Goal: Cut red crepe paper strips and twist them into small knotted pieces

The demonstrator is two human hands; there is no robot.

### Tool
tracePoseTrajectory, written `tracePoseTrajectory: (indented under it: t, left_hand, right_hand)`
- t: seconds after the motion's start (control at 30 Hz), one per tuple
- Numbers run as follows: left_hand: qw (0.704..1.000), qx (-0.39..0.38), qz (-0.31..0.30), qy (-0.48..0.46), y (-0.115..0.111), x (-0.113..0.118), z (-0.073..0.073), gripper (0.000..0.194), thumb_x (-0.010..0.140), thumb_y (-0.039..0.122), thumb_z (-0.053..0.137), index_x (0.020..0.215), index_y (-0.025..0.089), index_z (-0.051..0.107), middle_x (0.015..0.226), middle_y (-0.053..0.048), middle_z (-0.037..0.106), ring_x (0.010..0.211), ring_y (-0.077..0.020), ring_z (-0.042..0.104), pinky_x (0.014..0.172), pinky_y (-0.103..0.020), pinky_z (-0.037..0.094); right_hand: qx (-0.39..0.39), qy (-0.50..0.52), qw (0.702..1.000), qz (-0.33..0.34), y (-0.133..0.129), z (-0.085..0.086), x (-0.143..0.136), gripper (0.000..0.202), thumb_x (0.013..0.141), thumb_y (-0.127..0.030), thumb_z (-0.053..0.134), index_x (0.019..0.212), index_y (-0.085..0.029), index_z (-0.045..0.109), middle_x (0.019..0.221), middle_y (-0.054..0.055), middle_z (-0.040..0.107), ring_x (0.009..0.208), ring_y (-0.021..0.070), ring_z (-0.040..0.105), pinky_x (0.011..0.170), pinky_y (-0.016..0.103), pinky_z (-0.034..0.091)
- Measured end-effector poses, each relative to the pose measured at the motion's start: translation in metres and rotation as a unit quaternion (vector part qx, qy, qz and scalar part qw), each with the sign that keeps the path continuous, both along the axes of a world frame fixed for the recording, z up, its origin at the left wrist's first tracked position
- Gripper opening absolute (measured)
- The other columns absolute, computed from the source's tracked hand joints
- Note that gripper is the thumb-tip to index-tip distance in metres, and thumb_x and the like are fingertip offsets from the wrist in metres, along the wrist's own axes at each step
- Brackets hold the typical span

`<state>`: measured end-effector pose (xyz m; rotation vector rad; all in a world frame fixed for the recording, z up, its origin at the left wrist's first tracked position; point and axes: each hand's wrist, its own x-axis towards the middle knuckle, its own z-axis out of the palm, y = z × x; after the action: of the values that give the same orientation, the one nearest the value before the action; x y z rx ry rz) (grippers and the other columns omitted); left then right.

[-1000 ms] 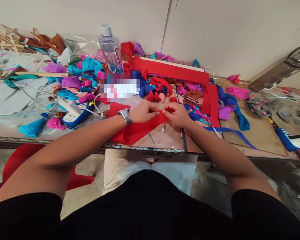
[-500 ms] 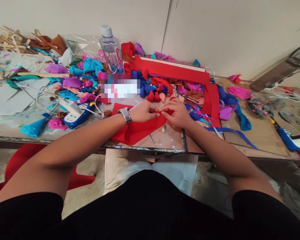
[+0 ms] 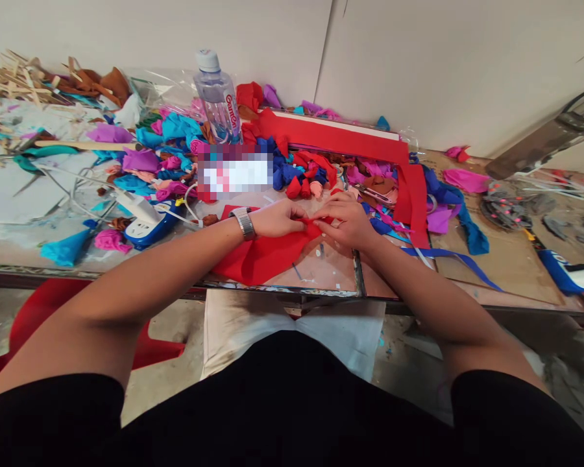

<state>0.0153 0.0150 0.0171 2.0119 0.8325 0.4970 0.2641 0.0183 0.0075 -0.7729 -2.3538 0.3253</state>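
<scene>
A sheet of red crepe paper (image 3: 263,256) stretches from under my left forearm to my fingers near the table's front. My left hand (image 3: 282,218), with a metal watch (image 3: 244,222) on its wrist, pinches the paper near its upper right end. Close beside it, my right hand (image 3: 344,219) grips the same end, where the paper is bunched. The fingertips partly hide the gathered part. Just beyond my hands lie small rolled red and peach paper pieces (image 3: 315,189).
A water bottle (image 3: 217,97) stands behind heaped coloured paper pieces. A long red paper strip (image 3: 331,135) lies along the back. On the left are a blue-and-white power strip (image 3: 148,227) and wooden sticks (image 3: 17,78); on the right, a dark tumbler (image 3: 540,136) and cardboard (image 3: 506,272).
The paper's loose part has shifted slightly left and its lower edge now curves. More red paper is bunched between my fingertips; my hands have barely moved.
</scene>
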Motion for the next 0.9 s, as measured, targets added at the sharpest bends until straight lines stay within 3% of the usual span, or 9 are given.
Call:
tracePoseTrajectory:
  t: [0.27,0.57,0.7,0.9]
  left_hand:
    - [0.999,-0.029,-0.014,-0.002,0.0029,-0.0008,-0.0017,0.026,0.083,0.035,0.061,0.080,0.015,0.077,0.063,0.002,0.057,0.058,-0.0114,0.043,0.058,-0.027,0.036]
    - [0.999,-0.035,-0.003,-0.001,0.0020,-0.0021,0.0006,0.022,0.080,0.028,0.053,0.070,0.016,0.070,0.061,0.001,0.054,0.057,-0.0126,0.044,0.056,-0.028,0.035]
    - [0.998,-0.060,0.002,0.003,0.0047,-0.0041,0.0007,0.021,0.077,0.024,0.053,0.073,0.016,0.071,0.064,-0.001,0.057,0.058,-0.0139,0.047,0.057,-0.029,0.035]
    - [0.995,-0.101,0.013,-0.004,0.0011,-0.0020,0.0052,0.017,0.072,0.024,0.055,0.076,0.015,0.070,0.068,0.000,0.056,0.061,-0.0129,0.045,0.060,-0.029,0.036]
  right_hand:
    - [0.012,-0.006,1.000,0.020,-0.0031,0.0053,-0.0011,0.022,0.100,-0.042,0.066,0.100,-0.029,0.084,0.095,0.005,0.084,0.093,0.0274,0.074,0.095,0.048,0.051]
    - [-0.048,0.020,0.999,-0.008,-0.0033,0.0044,-0.0016,0.023,0.096,-0.041,0.067,0.098,-0.028,0.086,0.091,0.004,0.085,0.084,0.0236,0.073,0.081,0.039,0.054]
    - [-0.054,0.019,0.998,-0.008,-0.0013,0.0024,-0.0002,0.023,0.097,-0.041,0.068,0.098,-0.026,0.085,0.094,0.004,0.086,0.085,0.0231,0.074,0.082,0.038,0.054]
    - [0.000,0.017,1.000,0.007,0.0005,-0.0016,0.0000,0.024,0.101,-0.040,0.067,0.101,-0.024,0.085,0.093,0.005,0.085,0.086,0.0226,0.076,0.086,0.037,0.054]
